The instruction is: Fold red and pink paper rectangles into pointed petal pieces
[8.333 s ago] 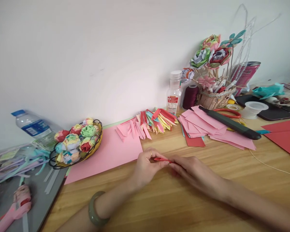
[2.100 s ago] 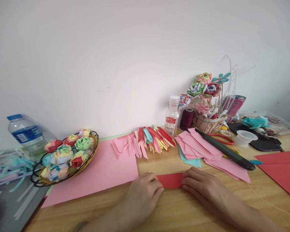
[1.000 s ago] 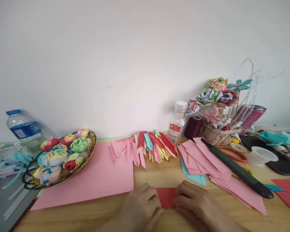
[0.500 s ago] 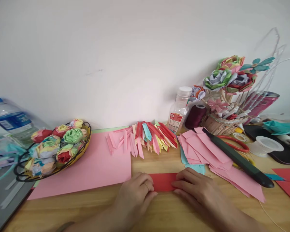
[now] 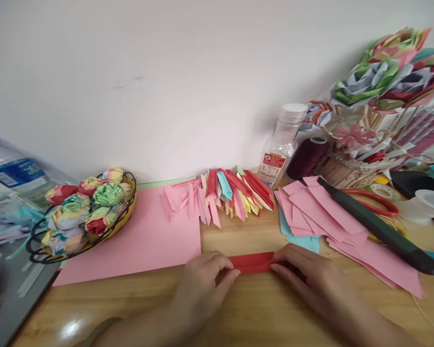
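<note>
Red folded paper strip (image 5: 253, 262) is pinched at one end between the left hand's (image 5: 204, 282) thumb and fingers and at the other by the right hand (image 5: 313, 277), on or just above the brown wooden tabletop (image 5: 260, 308). Beyond lie narrow multicoloured folded paper pieces (image 5: 224, 185), with loose pink paper rectangles (image 5: 320, 207) to their right.

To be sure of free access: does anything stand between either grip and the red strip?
Nothing visible does: the left grip and the right grip touch the red strip, one at each end. Folded papers lie farther back.
</note>
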